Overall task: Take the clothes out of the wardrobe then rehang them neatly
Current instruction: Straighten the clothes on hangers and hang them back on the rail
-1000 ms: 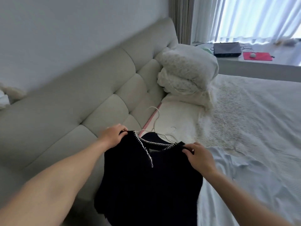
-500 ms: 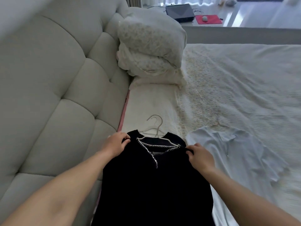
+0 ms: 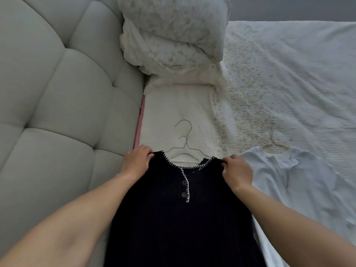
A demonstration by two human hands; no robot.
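A black top (image 3: pixel 173 218) with white stitching round its neckline and two buttons is spread flat at the near edge of the bed. My left hand (image 3: pixel 137 160) grips its left shoulder and my right hand (image 3: pixel 238 171) grips its right shoulder. Two thin wire hangers (image 3: pixel 185 149) lie on the bed just beyond the neckline, partly under the top. To the right lies a pale blue shirt (image 3: pixel 300 189) with another wire hanger (image 3: pixel 273 143) at its collar.
A padded grey headboard (image 3: pixel 57 112) fills the left side. Folded white bedding and a pillow (image 3: pixel 173 35) are stacked at the head of the bed. A textured white bedspread (image 3: pixel 289 78) covers the bed to the right.
The view has tilted down toward the bed. The black top has been lowered and spread flat, its button placket now showing; both hands keep hold of its shoulders.
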